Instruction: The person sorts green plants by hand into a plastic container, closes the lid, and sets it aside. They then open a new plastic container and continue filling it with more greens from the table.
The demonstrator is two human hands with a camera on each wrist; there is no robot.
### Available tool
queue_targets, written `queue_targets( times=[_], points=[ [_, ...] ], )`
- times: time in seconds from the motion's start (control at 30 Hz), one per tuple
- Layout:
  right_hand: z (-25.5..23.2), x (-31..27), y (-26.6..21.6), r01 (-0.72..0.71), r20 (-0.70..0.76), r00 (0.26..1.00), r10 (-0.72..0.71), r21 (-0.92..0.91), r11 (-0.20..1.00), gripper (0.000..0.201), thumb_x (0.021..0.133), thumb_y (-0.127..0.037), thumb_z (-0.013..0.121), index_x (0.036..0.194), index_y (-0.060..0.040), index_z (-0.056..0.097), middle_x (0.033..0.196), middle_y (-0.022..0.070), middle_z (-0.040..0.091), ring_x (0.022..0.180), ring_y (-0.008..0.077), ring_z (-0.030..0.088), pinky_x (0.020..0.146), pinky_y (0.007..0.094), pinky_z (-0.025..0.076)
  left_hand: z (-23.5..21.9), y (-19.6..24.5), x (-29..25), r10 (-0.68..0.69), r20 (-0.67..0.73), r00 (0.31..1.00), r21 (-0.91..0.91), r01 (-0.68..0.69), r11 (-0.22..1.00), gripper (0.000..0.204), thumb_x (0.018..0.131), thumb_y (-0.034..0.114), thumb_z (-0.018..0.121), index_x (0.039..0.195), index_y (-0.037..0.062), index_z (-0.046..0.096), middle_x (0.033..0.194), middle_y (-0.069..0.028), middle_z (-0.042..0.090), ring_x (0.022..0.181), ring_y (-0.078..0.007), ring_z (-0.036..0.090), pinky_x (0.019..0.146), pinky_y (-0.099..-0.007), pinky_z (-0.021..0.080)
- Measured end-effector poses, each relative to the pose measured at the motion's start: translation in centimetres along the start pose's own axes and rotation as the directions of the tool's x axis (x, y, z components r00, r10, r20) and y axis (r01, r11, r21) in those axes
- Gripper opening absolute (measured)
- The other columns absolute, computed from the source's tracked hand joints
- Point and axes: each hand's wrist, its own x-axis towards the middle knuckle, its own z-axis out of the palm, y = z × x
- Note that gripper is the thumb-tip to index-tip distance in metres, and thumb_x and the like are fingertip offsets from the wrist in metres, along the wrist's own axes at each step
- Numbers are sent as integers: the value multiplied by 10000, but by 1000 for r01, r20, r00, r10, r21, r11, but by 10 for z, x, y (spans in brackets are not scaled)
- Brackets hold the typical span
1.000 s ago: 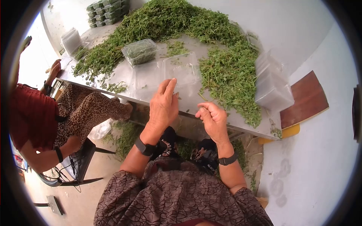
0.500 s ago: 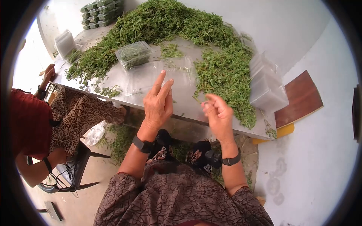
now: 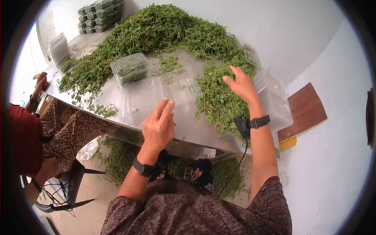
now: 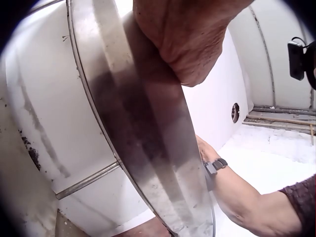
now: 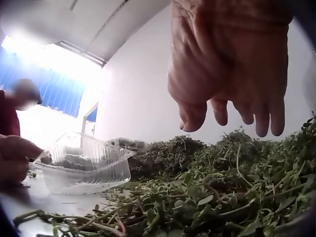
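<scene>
My left hand (image 3: 158,127) is above the table's front edge, its fingers extended and nothing seen in them. Just beyond those fingertips lies an unfilled clear plastic clamshell box (image 3: 182,84), lid spread open to the left. My right hand (image 3: 243,86) hovers over the right part of a heap of leafy green stems (image 3: 219,94), palm down, thumb apart. In the right wrist view, its fingers hang straight above the greens with a gap below. That view also shows the box's ribbed wall (image 5: 94,175), with the left fingers close to its rim.
A closed box filled with greens (image 3: 131,68) stands left of the open one. Nested clear boxes (image 3: 270,98) stand at the right, more (image 3: 58,49) at the left. Filled boxes (image 3: 100,15) are stacked at the back. Another person (image 3: 27,137) sits at the left.
My right hand has moved forward and right, from near the table edge to over the greens, and its curled fingers have straightened. The left hand has drawn back slightly, and the head view has shifted.
</scene>
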Motion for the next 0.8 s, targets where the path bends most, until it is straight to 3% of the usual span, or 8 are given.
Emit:
queue_targets(
  times=[0.1,0.27,0.47,0.53,0.57,0.67,0.7,0.8],
  points=[
    [10,26,8,-58,171,983,73,-95,994,722,849,-481,558,1408,-75,348,1486,226,211,1374,361,227,1105,442,232,-2,2,2,-27,34,999,-1,27,1000,457,681,-76,613,1122,41,587,1147,-162,601,853,-317,650,664,-362,521],
    [37,53,14,-87,311,941,137,-170,982,753,852,-498,547,1417,-59,315,1483,215,225,1370,345,242,1114,434,230,-3,5,4,-77,77,994,-16,78,997,440,688,-69,608,1114,40,591,1143,-161,604,863,-325,648,684,-362,523],
    [44,32,-1,98,429,903,-9,-185,978,544,779,-398,669,1235,-117,574,1296,191,511,1205,344,479,993,440,398,-5,5,3,-104,99,990,-36,108,994,430,706,-63,601,1123,38,593,1134,-162,605,864,-335,642,688,-364,522],
    [39,26,8,273,384,902,-195,-159,949,301,732,-224,716,1009,-111,679,1111,175,613,1037,337,578,892,439,459,-4,3,2,-82,93,992,-30,85,996,436,709,-60,602,1134,38,589,1133,-160,603,885,-332,633,714,-369,512],
    [38,19,12,253,312,926,-213,-94,963,171,712,-80,691,881,-70,677,986,161,633,925,316,601,814,420,474,-3,2,3,-56,70,996,-27,58,998,442,713,-56,603,1145,38,585,1132,-158,600,906,-330,624,740,-375,502],
    [19,1,14,210,275,943,-189,-50,976,136,713,-33,656,848,-49,670,900,156,640,848,305,609,753,398,476,-5,0,5,-10,64,998,-7,10,1000,452,716,-46,612,1159,38,577,1141,-153,590,952,-320,601,797,-382,469],
    [14,-9,12,204,133,971,-200,-23,979,112,702,-23,647,812,-32,661,837,146,642,791,290,610,710,389,470,-3,-1,5,-18,64,998,2,18,1000,461,716,-37,621,1167,39,572,1161,-148,580,978,-310,589,821,-380,448],
    [-2,-24,13,217,25,976,-218,37,975,120,696,-24,645,815,-21,652,806,133,644,770,285,609,700,378,471,-3,1,5,-26,46,999,-3,26,1000,462,712,-36,624,1165,40,574,1166,-144,580,971,-308,592,817,-378,453]
  ],
)
